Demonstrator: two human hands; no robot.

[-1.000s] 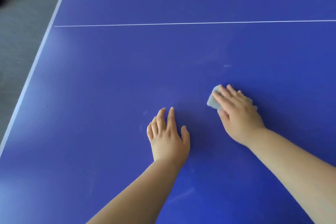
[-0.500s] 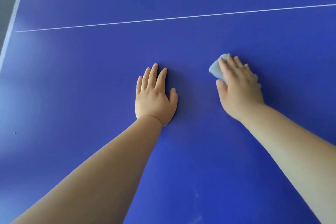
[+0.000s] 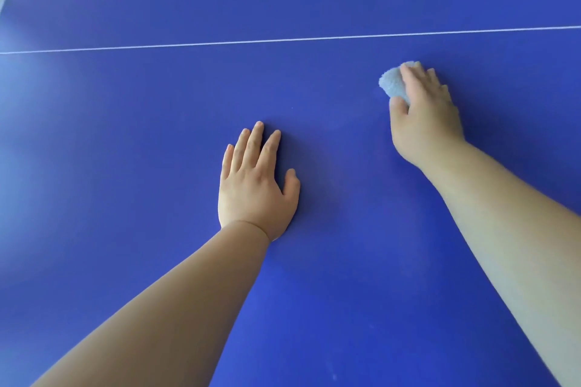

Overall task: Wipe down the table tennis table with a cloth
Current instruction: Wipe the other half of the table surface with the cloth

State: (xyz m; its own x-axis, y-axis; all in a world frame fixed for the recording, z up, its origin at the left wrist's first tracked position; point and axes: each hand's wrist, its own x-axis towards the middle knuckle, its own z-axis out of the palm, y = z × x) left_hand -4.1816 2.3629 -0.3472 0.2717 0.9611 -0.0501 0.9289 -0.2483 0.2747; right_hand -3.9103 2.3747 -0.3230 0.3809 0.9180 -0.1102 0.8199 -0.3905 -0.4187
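While right hand (image 3: 424, 116) grips the bunched cloth (image 3: 391, 83), thumb and fingers curled round it, at 2 o'clock on the counter (image 3: 125, 135), left hand (image 3: 254, 185) lies flat, fingers straight, at its 8. Suggest even pressure and overlapping strokes toward the white line (image 3: 283, 40) at 12.

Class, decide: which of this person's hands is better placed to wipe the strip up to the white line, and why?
Right, probably. The right hand holds the cloth on the table, just short of the white line; the left hand lies flat and empty, farther back.
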